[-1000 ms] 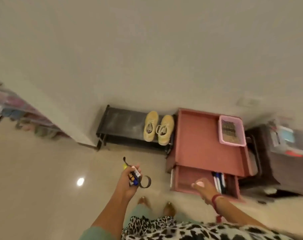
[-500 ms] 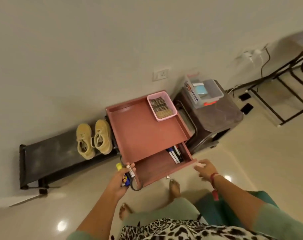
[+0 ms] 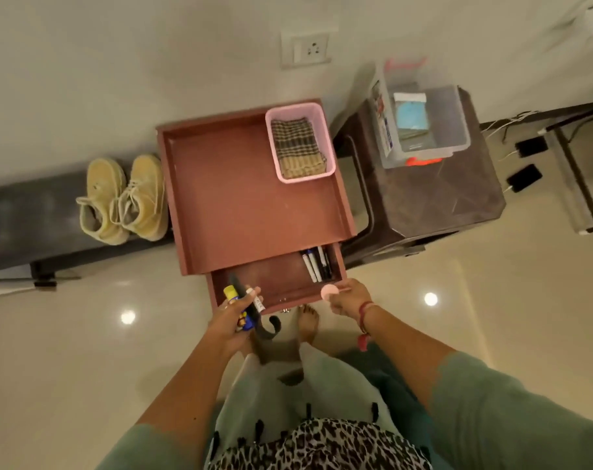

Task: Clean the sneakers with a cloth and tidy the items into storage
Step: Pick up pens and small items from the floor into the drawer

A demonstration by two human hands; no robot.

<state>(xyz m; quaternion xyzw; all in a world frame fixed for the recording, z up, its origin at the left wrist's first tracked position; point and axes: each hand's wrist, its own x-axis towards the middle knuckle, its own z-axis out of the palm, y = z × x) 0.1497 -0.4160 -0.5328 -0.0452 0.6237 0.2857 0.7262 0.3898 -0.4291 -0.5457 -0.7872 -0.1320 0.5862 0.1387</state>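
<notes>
A pair of tan sneakers (image 3: 125, 198) stands on a low dark bench (image 3: 24, 218) by the wall. Beside it is a reddish-brown cabinet (image 3: 227, 198) with its drawer (image 3: 274, 279) pulled out; several pens (image 3: 317, 262) lie at the drawer's right. A pink basket (image 3: 271, 144) on the cabinet top holds a folded checked cloth (image 3: 298, 147). My left hand (image 3: 230, 320) grips a bundle of small items (image 3: 246, 307), among them a yellow-capped tube, a marker and a dark curved strap, at the drawer's front left. My right hand (image 3: 349, 298) pinches a small pink round object (image 3: 329, 292) at the drawer's front right corner.
A dark brown stool (image 3: 434, 198) right of the cabinet carries a clear plastic box (image 3: 424, 120). Cables and dark plugs (image 3: 525, 164) lie on the floor further right beside a metal frame (image 3: 579, 184). My bare feet (image 3: 307, 322) stand on glossy beige tiles in front of the drawer.
The view has swung down and centred on the cabinet. Both hands have come closer to the open drawer's front, each keeping what it holds.
</notes>
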